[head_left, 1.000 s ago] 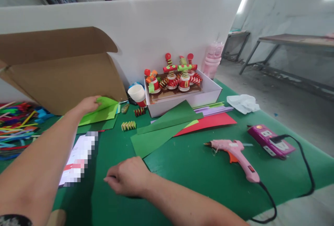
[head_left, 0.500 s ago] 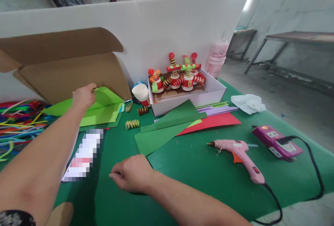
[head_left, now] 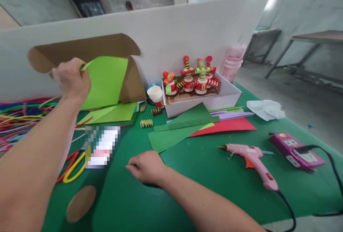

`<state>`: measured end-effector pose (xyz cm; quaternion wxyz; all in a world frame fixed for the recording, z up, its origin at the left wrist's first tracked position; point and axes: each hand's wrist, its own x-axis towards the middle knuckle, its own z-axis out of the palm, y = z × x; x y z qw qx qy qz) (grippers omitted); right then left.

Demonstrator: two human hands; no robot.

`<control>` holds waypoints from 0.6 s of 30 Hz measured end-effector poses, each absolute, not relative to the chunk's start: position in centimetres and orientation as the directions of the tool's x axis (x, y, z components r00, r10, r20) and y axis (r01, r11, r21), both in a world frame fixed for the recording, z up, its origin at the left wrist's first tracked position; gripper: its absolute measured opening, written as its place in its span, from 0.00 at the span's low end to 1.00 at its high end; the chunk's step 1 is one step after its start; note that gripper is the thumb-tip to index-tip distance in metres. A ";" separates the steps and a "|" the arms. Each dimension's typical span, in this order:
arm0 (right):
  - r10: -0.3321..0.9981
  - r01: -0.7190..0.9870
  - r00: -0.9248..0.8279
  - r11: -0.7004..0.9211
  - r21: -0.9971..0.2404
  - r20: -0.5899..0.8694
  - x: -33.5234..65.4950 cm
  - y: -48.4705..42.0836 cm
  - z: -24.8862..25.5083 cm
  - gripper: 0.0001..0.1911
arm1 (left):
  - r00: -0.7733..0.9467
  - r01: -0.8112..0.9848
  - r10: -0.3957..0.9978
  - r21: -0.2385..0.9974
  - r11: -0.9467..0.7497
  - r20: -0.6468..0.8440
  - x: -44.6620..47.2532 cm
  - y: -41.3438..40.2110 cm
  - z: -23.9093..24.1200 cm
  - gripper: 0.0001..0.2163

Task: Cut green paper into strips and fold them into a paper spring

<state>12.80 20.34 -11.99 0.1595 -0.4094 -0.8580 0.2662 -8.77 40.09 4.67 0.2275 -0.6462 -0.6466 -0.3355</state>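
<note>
My left hand [head_left: 71, 78] is raised at the left and pinches the top corner of a light green paper sheet [head_left: 105, 81], which hangs in the air in front of the open brown cardboard box [head_left: 88, 48]. More light green sheets [head_left: 115, 113] lie on the table below it. My right hand [head_left: 146, 167] rests knuckles up on the green table cover [head_left: 200, 175], fingers curled; whatever is under it is hidden. It lies just in front of a dark green paper sheet [head_left: 171, 135].
A white box [head_left: 227, 98] holds several small paper-cup figures. Red and purple sheets [head_left: 230, 123] lie by it. A pink glue gun [head_left: 254, 162] and purple power strip [head_left: 294, 150] sit right. Scissors [head_left: 72, 164], a cardboard disc [head_left: 80, 203], pipe cleaners [head_left: 18, 117] and a paper cup [head_left: 156, 95] are left.
My left hand has lifted the light green sheet from the pile up into the air. My right hand has stayed on the table. The view has shifted and now shows scissors and a disc.
</note>
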 end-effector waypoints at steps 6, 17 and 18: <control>0.904 0.332 -0.325 0.384 -0.861 0.277 14.7 22.1 -11.5 0.14 | 0.219 0.950 0.539 -0.053 -0.306 0.813 -4.1 26.1 7.0 0.12; 0.994 -0.154 -0.042 -0.106 -0.982 -0.101 28.4 10.6 -9.5 0.43 | 0.641 0.662 0.396 -0.213 -0.719 0.657 8.2 5.9 -9.7 0.07; 0.995 -0.155 -0.015 -0.100 -0.983 -0.098 29.2 9.1 -9.7 0.41 | 0.632 0.670 0.434 -0.171 -0.722 0.642 9.3 5.1 -11.2 0.06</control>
